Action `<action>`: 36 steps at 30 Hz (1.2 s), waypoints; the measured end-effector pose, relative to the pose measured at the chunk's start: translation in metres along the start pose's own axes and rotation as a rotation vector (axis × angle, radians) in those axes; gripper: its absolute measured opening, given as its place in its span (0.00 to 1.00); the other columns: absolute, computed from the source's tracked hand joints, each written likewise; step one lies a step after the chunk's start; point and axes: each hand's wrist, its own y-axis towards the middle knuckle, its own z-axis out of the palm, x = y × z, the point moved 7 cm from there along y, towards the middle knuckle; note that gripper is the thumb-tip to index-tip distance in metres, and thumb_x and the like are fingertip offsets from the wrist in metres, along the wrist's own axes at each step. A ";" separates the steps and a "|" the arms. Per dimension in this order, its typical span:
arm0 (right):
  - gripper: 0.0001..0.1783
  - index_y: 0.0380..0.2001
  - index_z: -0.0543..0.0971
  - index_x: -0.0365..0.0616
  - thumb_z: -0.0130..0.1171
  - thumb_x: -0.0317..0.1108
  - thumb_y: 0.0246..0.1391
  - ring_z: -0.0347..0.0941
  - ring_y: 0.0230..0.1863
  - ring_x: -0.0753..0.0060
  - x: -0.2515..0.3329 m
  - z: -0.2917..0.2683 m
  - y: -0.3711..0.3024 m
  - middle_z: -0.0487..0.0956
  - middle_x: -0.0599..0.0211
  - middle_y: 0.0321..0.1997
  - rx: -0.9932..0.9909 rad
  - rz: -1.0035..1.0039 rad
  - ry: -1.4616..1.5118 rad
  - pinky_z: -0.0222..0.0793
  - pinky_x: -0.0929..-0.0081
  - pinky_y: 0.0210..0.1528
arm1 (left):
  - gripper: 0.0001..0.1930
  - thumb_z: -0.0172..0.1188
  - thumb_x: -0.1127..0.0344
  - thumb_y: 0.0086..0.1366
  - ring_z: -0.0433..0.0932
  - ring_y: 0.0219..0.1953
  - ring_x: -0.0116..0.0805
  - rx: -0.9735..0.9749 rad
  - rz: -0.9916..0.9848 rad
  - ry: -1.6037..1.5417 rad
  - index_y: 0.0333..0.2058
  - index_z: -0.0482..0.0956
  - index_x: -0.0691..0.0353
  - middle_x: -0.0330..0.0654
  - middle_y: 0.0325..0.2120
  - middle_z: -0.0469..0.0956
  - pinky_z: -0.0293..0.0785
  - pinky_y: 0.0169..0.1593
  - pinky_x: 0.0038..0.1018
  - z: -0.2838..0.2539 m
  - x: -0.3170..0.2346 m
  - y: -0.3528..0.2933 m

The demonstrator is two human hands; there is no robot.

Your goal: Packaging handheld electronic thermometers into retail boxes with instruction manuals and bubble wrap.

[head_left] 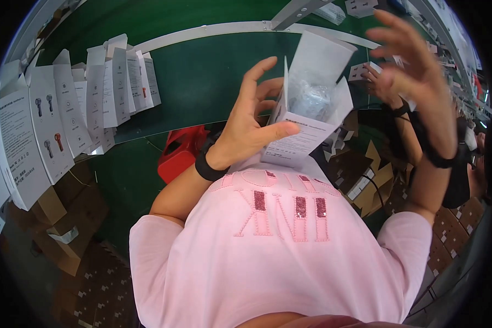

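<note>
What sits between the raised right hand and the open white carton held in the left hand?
Nothing: in the head view the right hand hangs apart from the white carton gripped by the left hand; only green belt shows behind.

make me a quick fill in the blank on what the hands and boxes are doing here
1. The left hand holds an open white ____ by its side.
2. The right hand is raised beside the carton with its fingers ____, holding nothing.
3. A row of flat white cartons stands along the ____ conveyor belt.
4. Each wrist wears a ____ band.

Missing words: carton; spread; green; black
</note>
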 end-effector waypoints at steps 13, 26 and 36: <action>0.38 0.63 0.65 0.36 0.68 0.39 0.52 0.70 0.57 0.68 -0.091 0.086 -0.041 0.73 0.57 0.58 -0.166 -0.187 0.832 0.62 0.71 0.60 | 0.30 0.68 0.61 0.58 0.74 0.52 0.40 0.425 0.014 0.421 0.58 0.72 0.61 0.50 0.55 0.68 0.74 0.53 0.33 0.040 -0.006 0.023; 0.27 0.57 0.73 0.37 0.62 0.37 0.57 0.73 0.56 0.67 -0.098 0.074 -0.058 0.77 0.55 0.55 -0.089 -0.406 0.547 0.68 0.73 0.56 | 0.30 0.65 0.56 0.59 0.74 0.51 0.40 0.461 -0.145 0.507 0.56 0.70 0.64 0.48 0.51 0.70 0.75 0.50 0.35 0.048 0.020 0.029; 0.17 0.50 0.80 0.38 0.55 0.29 0.58 0.71 0.58 0.61 -0.111 0.061 -0.072 0.78 0.53 0.53 -0.147 -0.258 0.443 0.66 0.68 0.58 | 0.31 0.72 0.59 0.54 0.75 0.47 0.37 0.281 -0.185 0.326 0.52 0.69 0.64 0.47 0.48 0.73 0.77 0.46 0.31 0.060 0.042 0.027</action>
